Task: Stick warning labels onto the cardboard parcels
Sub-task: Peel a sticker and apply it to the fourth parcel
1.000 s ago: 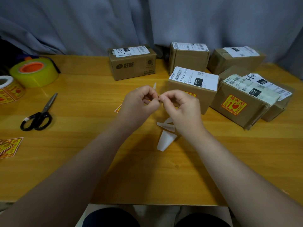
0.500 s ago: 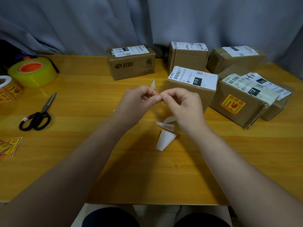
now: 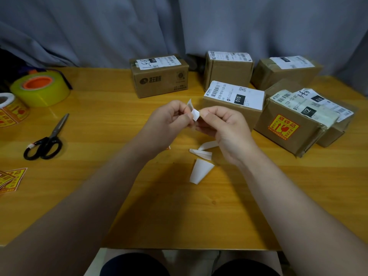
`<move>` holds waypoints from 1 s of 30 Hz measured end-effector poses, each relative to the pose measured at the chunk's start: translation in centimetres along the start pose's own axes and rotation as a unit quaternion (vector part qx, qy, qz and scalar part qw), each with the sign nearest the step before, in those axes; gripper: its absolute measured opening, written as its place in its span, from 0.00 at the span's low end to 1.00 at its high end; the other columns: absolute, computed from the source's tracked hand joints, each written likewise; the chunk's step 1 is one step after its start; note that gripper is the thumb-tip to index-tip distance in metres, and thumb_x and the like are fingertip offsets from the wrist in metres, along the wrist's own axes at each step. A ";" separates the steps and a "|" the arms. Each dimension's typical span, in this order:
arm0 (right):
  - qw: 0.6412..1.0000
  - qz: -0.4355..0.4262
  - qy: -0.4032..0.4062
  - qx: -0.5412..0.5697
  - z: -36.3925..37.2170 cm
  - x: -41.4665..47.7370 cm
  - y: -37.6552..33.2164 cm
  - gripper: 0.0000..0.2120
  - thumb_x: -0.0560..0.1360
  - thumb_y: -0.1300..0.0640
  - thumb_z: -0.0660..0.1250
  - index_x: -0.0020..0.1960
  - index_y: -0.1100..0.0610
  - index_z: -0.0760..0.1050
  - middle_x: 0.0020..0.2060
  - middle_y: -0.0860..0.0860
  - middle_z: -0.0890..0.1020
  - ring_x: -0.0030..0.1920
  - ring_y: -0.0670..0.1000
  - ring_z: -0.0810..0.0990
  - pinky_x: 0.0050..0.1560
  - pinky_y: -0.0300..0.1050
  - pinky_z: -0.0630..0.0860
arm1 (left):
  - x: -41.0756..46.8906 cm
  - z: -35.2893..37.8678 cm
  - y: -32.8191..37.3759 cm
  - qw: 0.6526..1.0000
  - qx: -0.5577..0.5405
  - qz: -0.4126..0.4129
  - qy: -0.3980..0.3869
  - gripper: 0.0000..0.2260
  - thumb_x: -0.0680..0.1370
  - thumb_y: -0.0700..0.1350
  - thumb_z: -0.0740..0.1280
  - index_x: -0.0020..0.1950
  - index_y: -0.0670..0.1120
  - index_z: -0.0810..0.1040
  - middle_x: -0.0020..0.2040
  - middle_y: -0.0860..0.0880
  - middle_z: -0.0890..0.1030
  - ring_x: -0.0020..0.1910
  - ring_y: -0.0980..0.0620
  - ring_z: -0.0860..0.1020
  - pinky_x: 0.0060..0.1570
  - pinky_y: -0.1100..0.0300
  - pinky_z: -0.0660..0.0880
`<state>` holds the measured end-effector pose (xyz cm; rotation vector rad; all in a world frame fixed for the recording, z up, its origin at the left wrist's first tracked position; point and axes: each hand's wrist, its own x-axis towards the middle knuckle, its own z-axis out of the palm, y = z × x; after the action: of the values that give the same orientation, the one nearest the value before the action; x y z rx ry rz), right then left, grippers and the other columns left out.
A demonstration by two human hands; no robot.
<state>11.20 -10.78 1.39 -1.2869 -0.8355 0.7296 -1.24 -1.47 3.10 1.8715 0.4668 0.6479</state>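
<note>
Above the middle of the wooden table [image 3: 99,108], my left hand [image 3: 169,120] and my right hand [image 3: 221,126] both pinch one small warning label [image 3: 194,113]. Its white backing is partly peeled and curls up between my fingertips; the printed side is hidden. Several cardboard parcels with white shipping labels stand behind: one at centre back [image 3: 159,76], one right behind my hands [image 3: 233,102], and one at the right [image 3: 292,124] that bears a yellow and red warning label [image 3: 282,126] on its front.
Peeled white backing scraps [image 3: 201,162] lie under my right wrist. At the left are black scissors [image 3: 46,142], a yellow tape roll [image 3: 40,89], a roll of warning labels [image 3: 11,110] and loose cut labels [image 3: 10,179]. A grey curtain [image 3: 179,26] hangs behind.
My fingers have pulled the white backing further off the label, so more of it shows between my hands. Both hands stay close together above the table.
</note>
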 end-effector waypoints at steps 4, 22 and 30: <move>0.998 0.020 0.010 0.056 -0.1 -0.3 -0.5 0.12 0.76 0.54 0.64 0.50 0.62 0.81 0.40 0.57 0.83 0.43 0.53 0.83 0.52 0.48 0.79 | 0.1 0.2 -0.1 1.000 0.010 0.001 0.001 0.06 0.78 0.36 0.63 0.42 0.45 0.74 0.38 0.51 0.80 0.38 0.64 0.78 0.42 0.71 0.73; 1.000 0.018 0.016 -0.012 -0.9 0.6 0.1 0.04 0.74 0.61 0.68 0.44 0.61 0.81 0.41 0.59 0.84 0.43 0.55 0.83 0.49 0.47 0.80 | 0.2 -0.1 -1.0 0.998 -0.060 -0.022 -0.029 0.05 0.79 0.40 0.63 0.44 0.46 0.76 0.41 0.52 0.81 0.43 0.60 0.78 0.49 0.66 0.75; 0.979 -0.075 -0.002 -0.190 -0.7 0.3 0.0 0.04 0.75 0.59 0.68 0.43 0.53 0.81 0.38 0.47 0.84 0.42 0.44 0.81 0.48 0.42 0.78 | 1.0 -0.2 -0.8 0.998 0.046 -0.034 -0.004 0.04 0.74 0.46 0.69 0.45 0.47 0.78 0.43 0.45 0.82 0.45 0.46 0.80 0.50 0.54 0.77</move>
<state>11.96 -10.85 1.41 -1.5393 -1.1000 0.4646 -0.63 -0.39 2.63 1.9354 0.5612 0.5805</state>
